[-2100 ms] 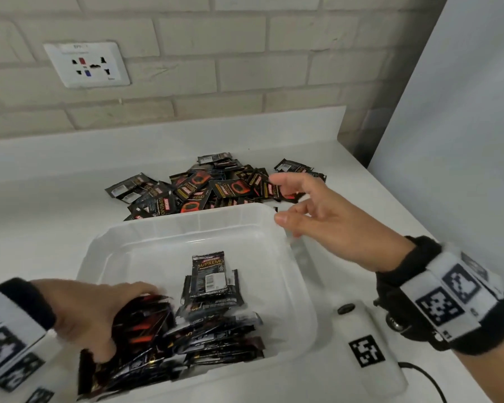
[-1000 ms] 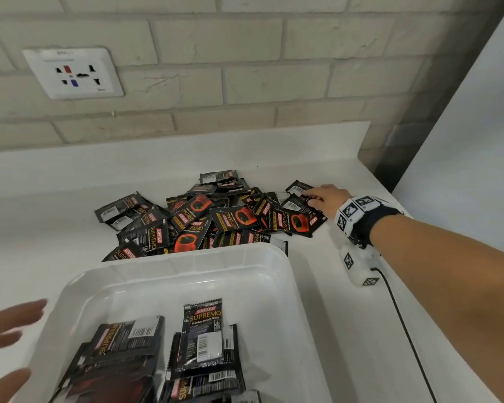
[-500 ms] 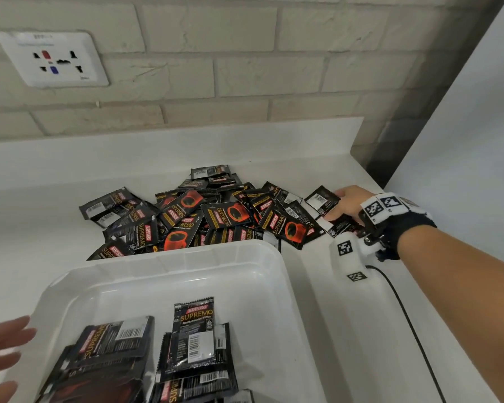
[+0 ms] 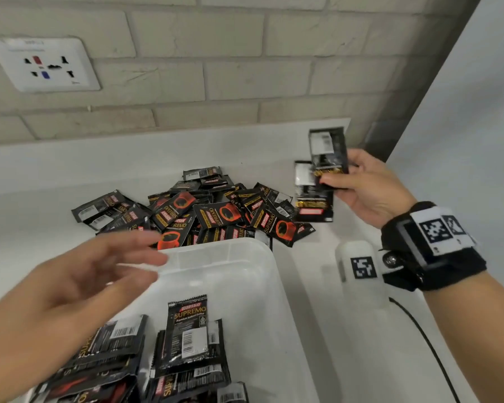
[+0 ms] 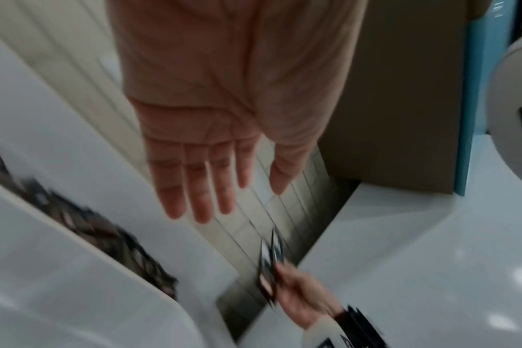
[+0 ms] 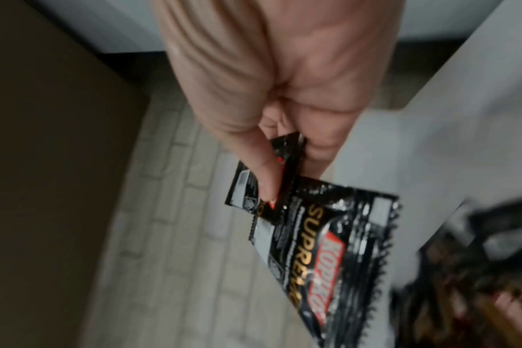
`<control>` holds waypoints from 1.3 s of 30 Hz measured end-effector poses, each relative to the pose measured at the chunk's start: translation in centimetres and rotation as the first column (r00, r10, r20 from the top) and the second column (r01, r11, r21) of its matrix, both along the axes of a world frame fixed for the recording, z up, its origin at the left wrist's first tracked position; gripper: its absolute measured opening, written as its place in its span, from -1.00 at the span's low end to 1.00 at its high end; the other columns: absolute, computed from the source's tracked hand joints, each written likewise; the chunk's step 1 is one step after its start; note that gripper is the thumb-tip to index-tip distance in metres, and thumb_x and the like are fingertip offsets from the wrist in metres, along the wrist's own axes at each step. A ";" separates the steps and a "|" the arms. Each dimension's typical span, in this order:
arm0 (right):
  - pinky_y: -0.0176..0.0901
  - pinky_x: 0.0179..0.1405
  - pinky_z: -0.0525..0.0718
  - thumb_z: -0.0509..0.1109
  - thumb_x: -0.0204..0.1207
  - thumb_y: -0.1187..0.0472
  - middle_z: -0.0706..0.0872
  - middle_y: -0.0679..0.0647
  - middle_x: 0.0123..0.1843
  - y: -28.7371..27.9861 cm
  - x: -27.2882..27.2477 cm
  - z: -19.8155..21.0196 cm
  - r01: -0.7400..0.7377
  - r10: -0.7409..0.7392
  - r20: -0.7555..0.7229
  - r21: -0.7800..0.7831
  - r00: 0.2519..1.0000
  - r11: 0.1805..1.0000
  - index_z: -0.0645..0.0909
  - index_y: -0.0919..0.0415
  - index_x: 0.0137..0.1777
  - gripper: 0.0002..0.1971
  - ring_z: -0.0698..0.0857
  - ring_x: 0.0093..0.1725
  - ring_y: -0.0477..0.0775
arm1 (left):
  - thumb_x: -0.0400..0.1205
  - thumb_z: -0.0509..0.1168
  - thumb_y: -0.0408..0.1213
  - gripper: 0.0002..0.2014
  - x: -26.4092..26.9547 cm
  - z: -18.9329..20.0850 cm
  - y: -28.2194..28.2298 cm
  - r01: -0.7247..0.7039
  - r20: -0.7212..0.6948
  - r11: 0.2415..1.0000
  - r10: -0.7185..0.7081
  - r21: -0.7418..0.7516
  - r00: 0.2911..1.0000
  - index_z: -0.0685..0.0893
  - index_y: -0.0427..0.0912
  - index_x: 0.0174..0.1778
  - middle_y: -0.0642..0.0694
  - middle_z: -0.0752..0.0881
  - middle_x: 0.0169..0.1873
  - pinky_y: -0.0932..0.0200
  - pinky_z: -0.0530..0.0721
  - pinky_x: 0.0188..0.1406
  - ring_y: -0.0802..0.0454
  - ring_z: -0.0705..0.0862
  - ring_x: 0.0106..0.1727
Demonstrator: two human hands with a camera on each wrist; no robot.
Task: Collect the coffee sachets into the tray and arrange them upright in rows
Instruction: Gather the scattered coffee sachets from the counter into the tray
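The right hand (image 4: 370,189) pinches two sachets (image 4: 322,173) by their edges, above the counter beside the pile (image 4: 198,212). The left hand (image 4: 79,286) is flat and empty over the tray (image 4: 245,257). With such a thin pinch, one sachet may slip out before the tray.

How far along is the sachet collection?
Early to midway. Done: some sachets stand in the tray at its near end. In hand: the right hand pinches two sachets above the counter; the left hand hovers open over the tray. Left: the loose pile behind the tray, far larger than what is in it.
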State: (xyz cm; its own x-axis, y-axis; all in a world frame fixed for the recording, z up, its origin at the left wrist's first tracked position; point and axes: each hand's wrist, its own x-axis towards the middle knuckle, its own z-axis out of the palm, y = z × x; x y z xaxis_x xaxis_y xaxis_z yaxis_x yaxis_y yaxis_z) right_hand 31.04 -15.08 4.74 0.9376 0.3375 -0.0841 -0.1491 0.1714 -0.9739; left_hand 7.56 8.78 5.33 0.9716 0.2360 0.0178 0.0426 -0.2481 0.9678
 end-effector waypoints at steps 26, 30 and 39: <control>-0.13 0.37 0.41 0.48 0.44 0.19 0.45 0.14 0.50 5.2 1.7 -4.2 -0.115 0.521 0.044 -0.957 0.852 0.268 0.29 0.18 0.55 -0.31 0.48 0.42 0.10 | -0.50 0.66 0.12 0.11 0.5 -3.4 -2.6 -0.241 -0.077 0.823 0.236 -0.514 0.969 0.67 -0.18 0.06 -0.23 0.82 -0.14 0.05 0.78 -0.37 -0.19 0.81 -0.17; 0.00 0.43 0.43 0.58 0.32 0.21 0.38 0.17 0.53 6.2 2.2 -6.7 -0.177 0.559 -0.005 -0.951 0.829 0.255 0.08 0.17 0.60 -0.07 0.44 0.45 0.16 | -0.52 0.66 0.11 0.09 0.5 -3.4 -2.7 -0.210 -0.054 0.824 0.215 -0.527 0.975 0.69 -0.18 0.03 -0.25 0.82 -0.15 0.14 0.75 -0.48 -0.21 0.81 -0.21; -0.15 0.18 0.57 0.50 0.39 0.35 0.67 0.20 0.21 6.7 2.9 -8.4 -0.186 0.436 0.105 -0.798 0.894 0.574 0.51 0.28 0.30 -0.54 0.65 0.17 0.14 | -0.50 0.66 0.09 0.13 0.4 -3.6 -2.2 -0.273 -0.120 0.818 0.246 -0.507 0.962 0.68 -0.20 0.09 -0.21 0.83 -0.14 0.16 0.75 -0.47 -0.11 0.82 -0.21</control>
State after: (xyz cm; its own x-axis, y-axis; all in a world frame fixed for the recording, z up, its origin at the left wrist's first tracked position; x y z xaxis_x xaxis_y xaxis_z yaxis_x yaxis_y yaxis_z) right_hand 33.95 -8.40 -3.70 0.8094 0.5444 -0.2204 0.2326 -0.6417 -0.7308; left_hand 7.96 6.55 1.70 0.8696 0.4413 -0.2214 0.0831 0.3113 0.9467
